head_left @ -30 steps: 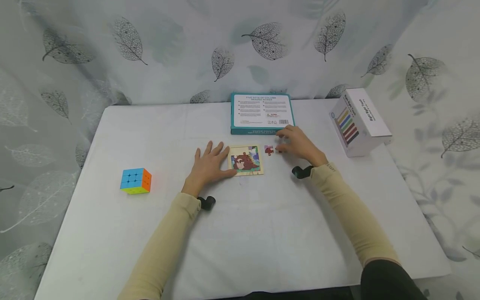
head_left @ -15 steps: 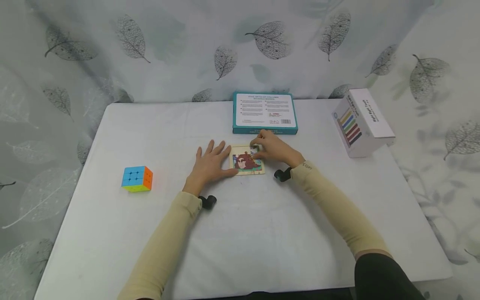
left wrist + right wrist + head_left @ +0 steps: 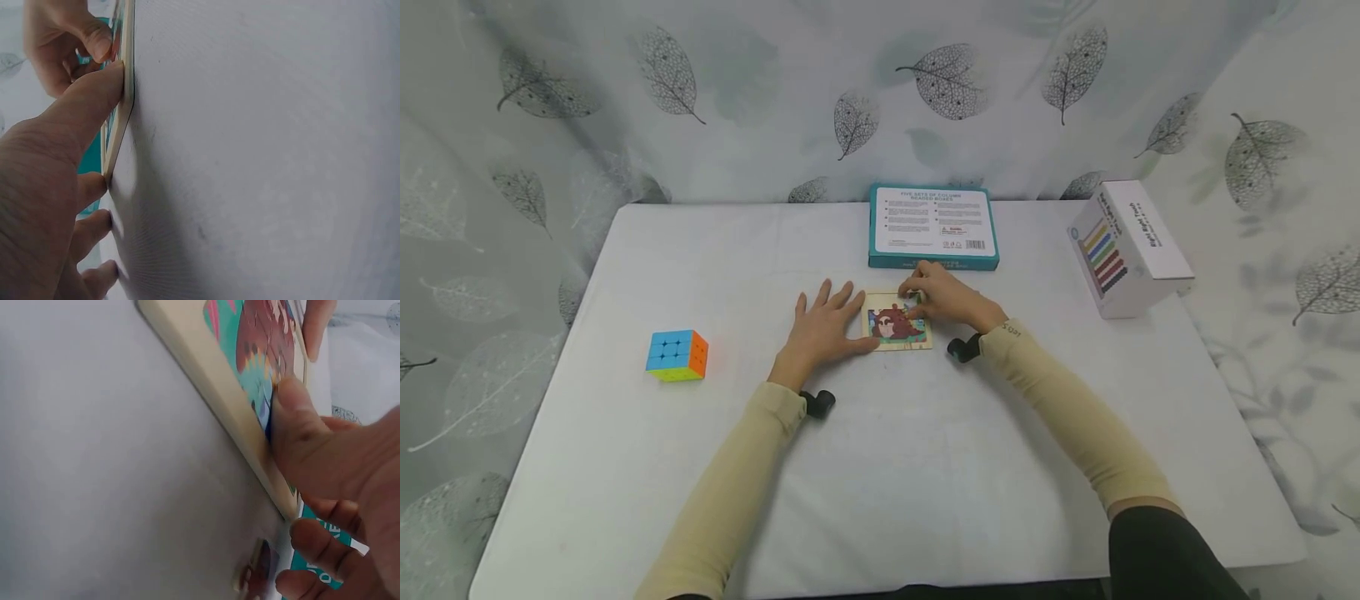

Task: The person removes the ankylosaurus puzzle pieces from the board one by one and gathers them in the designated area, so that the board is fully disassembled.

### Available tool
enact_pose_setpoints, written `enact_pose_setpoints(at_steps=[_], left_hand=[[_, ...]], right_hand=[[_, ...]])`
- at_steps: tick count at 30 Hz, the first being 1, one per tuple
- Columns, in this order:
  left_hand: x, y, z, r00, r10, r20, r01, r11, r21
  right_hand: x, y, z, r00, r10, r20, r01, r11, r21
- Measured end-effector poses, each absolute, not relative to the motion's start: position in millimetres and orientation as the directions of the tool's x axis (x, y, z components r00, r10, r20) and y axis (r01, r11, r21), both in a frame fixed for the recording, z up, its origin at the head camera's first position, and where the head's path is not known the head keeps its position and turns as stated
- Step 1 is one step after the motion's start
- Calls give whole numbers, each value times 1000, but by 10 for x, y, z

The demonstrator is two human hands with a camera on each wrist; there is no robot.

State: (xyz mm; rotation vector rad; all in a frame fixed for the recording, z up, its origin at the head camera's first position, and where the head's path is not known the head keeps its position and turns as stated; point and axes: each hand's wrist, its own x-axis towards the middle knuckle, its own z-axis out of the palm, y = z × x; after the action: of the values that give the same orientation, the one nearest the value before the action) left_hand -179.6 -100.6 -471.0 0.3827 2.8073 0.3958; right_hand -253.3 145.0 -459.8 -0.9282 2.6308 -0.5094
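A jigsaw puzzle [image 3: 895,327] in a pale wooden frame lies on the table, its picture a brown-haired character. My left hand [image 3: 820,333] is spread flat beside it, thumb resting on the lower left corner and index fingertip at the left edge. Over the upper right part, my right hand [image 3: 951,298] pinches a puzzle piece, with the thumb [image 3: 294,397] down on the picture; the hand mostly hides the piece. Another puzzle piece [image 3: 259,572] lies on the table under the curled fingers of that hand, hidden in the head view.
Behind the puzzle lies a flat teal box [image 3: 934,227] with a white label. A tall white box [image 3: 1131,246] stands at the back right. A colored puzzle cube [image 3: 676,356] sits to the left. Leaf-print cloth [image 3: 737,100] hangs behind the white table [image 3: 880,500].
My right hand has moved left from the loose pieces beside the frame onto the puzzle's upper right part, then stayed there. The left hand keeps its place at the frame.
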Motion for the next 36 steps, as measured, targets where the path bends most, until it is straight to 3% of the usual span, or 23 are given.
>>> enact_pose_setpoints(at_steps=[7,14,24,36], left_hand=[[-1798,-1000,-4727,-926,292,-240,215,928,303],[-1792,-998,-4730,-925,296,-238,219,928,301],[-1796,-1011,-4719,-925,299,-235,226,930,291],[-1789,-1010,-4710,-926,300,-228,228,928,294]], right_hand=[[-2612,1427,-4550,-701,-679,-218,-600,727,-333],[-2649,1392,-4522,-659,-723,-209,-636,683,-359],[-2636,1366,-4539,-696,-691,-193,-561,693,-453],[-2613,1367,-4515,-684,-711,-163,-598,674,-434]])
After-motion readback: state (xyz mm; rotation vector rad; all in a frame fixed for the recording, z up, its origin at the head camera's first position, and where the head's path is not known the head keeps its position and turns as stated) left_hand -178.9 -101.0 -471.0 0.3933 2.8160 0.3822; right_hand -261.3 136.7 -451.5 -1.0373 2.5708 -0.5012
